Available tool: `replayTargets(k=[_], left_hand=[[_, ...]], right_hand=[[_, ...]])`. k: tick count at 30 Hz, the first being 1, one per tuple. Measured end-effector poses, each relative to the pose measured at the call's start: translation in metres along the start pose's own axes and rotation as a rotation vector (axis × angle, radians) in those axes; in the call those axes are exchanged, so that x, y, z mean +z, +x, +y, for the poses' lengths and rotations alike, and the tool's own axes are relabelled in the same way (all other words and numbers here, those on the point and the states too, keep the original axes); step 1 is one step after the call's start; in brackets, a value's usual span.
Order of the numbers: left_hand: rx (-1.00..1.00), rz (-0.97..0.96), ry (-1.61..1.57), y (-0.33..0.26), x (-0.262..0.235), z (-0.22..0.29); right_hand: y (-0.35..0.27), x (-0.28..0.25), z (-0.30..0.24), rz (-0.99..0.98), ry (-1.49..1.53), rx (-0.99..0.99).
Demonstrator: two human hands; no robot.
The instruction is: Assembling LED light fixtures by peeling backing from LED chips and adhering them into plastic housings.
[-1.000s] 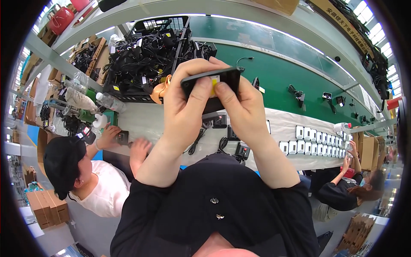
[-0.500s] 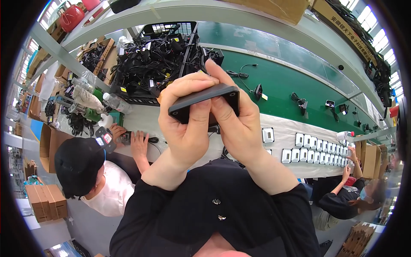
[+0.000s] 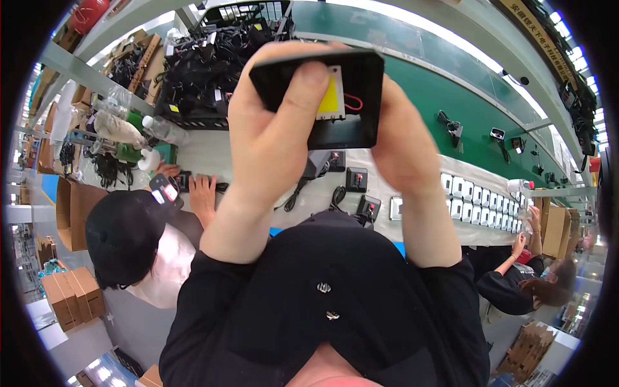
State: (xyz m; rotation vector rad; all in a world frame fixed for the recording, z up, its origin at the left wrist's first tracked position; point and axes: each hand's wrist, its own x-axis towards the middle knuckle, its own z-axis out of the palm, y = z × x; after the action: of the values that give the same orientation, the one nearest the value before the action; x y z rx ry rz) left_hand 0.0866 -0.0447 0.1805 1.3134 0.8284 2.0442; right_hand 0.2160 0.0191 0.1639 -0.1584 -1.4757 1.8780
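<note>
Raised over the bench, a square black lamp housing (image 3: 362, 71) is tilted with its open inside toward me. It contains a yellow LED panel (image 3: 332, 97) on a pale plate and a loop of red wire (image 3: 353, 101). My left hand (image 3: 274, 129) grips the left side, its thumb pressing inside beside the yellow panel. Around the right edge my right hand (image 3: 407, 145) is closed, its fingers partly hidden and blurred. On the bench below lie several black lamp units (image 3: 356, 179) with cords.
Black crates (image 3: 193, 118) full of cabled units stand at the back left. White-lined square frames (image 3: 474, 209) form rows at the right. A capped co-worker (image 3: 126, 238) sits at left, hands on a small black unit; another person (image 3: 516, 280) works at far right. A shelf beam (image 3: 445, 16) crosses above.
Both hands have moved up with the housing. It has tipped from edge-on to show its inside with the yellow panel. My right thumb has left the near edge.
</note>
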Motion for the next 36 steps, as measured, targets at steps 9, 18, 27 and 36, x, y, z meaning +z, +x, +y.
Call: replayTargets(k=[9,18,27,36], left_hand=[[-0.289,-0.355,-0.443,0.005,-0.002,-0.008],[-0.617,-0.202,-0.445,-0.008,-0.051,-0.023],[-0.557,-0.546,-0.047,-0.019,-0.017,-0.019],[-0.760,-0.357,-0.198,-0.032,0.004,-0.020]], right_hand=[[-0.053,-0.040,0.043,0.039,-0.900,0.096],[-0.048,-0.064,-0.028,0.130,-0.507,0.587],[-0.011,-0.039,-0.085,0.022,-1.013,0.560],[-0.002,-0.029,-0.099,0.059,-0.899,0.546]])
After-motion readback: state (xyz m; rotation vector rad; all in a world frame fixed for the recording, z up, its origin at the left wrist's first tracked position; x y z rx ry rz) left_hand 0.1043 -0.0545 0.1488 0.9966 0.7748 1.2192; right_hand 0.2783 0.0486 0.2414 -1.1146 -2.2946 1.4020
